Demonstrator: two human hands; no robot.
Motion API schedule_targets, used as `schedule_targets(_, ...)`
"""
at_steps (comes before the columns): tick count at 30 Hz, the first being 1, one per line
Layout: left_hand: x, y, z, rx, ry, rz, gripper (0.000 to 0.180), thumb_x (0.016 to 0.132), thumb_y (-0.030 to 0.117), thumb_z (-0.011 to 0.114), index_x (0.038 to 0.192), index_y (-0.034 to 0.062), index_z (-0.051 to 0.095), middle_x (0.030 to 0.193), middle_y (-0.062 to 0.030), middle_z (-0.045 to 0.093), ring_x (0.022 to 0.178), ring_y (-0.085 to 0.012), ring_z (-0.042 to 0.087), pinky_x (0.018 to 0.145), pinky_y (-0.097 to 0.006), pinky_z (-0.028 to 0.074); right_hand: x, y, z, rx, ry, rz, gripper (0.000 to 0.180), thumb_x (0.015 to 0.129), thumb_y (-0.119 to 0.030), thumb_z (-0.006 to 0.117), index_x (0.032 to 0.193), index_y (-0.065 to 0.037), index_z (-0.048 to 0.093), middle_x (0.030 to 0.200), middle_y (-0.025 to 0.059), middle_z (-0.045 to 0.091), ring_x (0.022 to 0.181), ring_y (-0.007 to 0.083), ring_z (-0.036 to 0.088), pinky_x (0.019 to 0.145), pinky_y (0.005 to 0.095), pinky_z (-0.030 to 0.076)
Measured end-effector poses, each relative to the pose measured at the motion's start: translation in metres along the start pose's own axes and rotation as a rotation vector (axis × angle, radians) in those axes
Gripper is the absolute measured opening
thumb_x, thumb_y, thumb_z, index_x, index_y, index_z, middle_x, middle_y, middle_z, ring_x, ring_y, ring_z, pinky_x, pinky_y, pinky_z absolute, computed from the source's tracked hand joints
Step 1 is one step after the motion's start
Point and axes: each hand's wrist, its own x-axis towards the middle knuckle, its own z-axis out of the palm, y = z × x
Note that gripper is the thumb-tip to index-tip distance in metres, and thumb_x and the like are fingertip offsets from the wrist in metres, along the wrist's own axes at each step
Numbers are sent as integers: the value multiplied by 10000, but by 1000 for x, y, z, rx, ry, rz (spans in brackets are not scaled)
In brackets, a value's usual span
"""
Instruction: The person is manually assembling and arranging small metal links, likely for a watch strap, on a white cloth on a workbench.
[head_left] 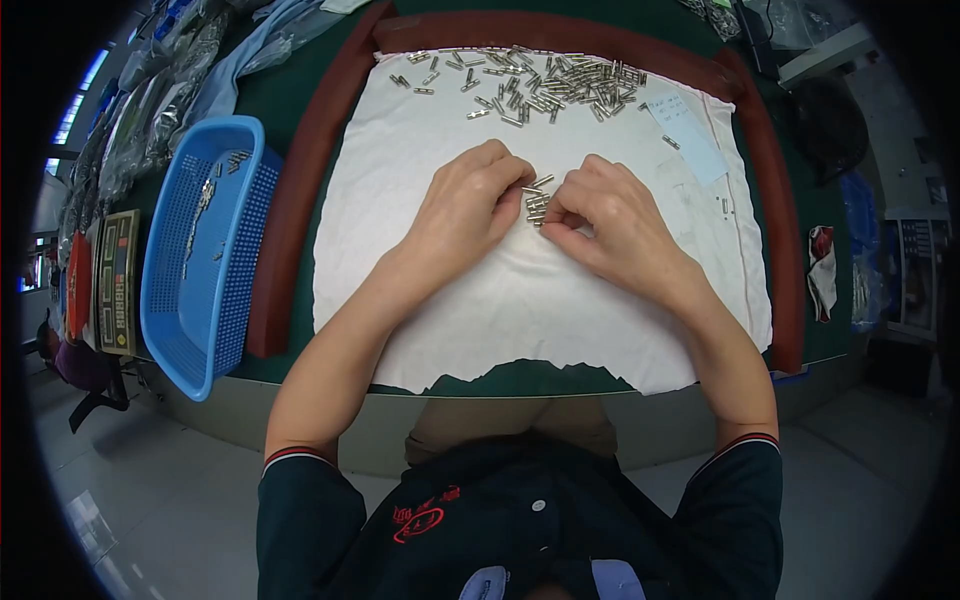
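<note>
Between my two hands lies a small row of short, shiny metal cylinders (536,208) on a white cloth (450,330). My left hand (470,200) has its fingers curled together at the left side of the row, touching the ends of the pieces. From the right, my right hand (615,225) pinches at the row with thumb and forefinger. The fingers partly cover the pieces that each hand touches. Farther back on the cloth is a loose heap of the same metal cylinders (570,85), with several strays around it.
A dark red padded border (300,200) frames the cloth on three sides. At the left stands a blue basket (225,290) with some metal pieces inside. A pale blue paper slip (690,135) lies at the cloth's right. Plastic-bagged goods (150,110) crowd the far left.
</note>
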Motion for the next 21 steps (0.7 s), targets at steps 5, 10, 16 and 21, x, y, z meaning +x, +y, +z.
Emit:
schedule_targets(5, -1, 4, 4, -24, 22, 11, 182, 808, -54, 601, 981, -32, 653, 888, -131, 626, 747, -248, 646, 677, -322, 529, 2, 9, -3, 75, 99, 110, 57, 749, -74, 682, 769, -30, 651, 734, 50, 615, 809, 240, 554, 741, 371, 448)
schedule_targets(10, 0, 6, 9, 61, 53, 55, 202, 790, -58, 586, 980, -33, 649, 855, -131, 597, 743, -267, 616, 669, -354, 498, 4, 17, 10, -121, 250, 46, 59, 754, -56, 673, 805, -26, 666, 802, 50, 613, 860, 246, 548, 770, 368, 447)
schedule_targets(16, -5, 5, 2, 22, 32, 39, 176, 762, -41, 592, 930, -32, 645, 838, -128, 590, 749, -273, 606, 669, -365, 489, 2, 13, 10, -79, 156, 51, 87, 742, -60, 685, 824, -31, 676, 819, 41, 607, 867, 243, 538, 781, 363, 440)
schedule_targets(21, -7, 8, -3, 45, 0, -47, 82, 726, 11, 632, 807, 9, 624, 813, -132, 588, 777, -328, 586, 695, -422, 468, 2, 14, 11, -60, 171, 7, 81, 731, -84, 700, 802, -53, 674, 798, 41, 604, 843, 233, 535, 759, 354, 430)
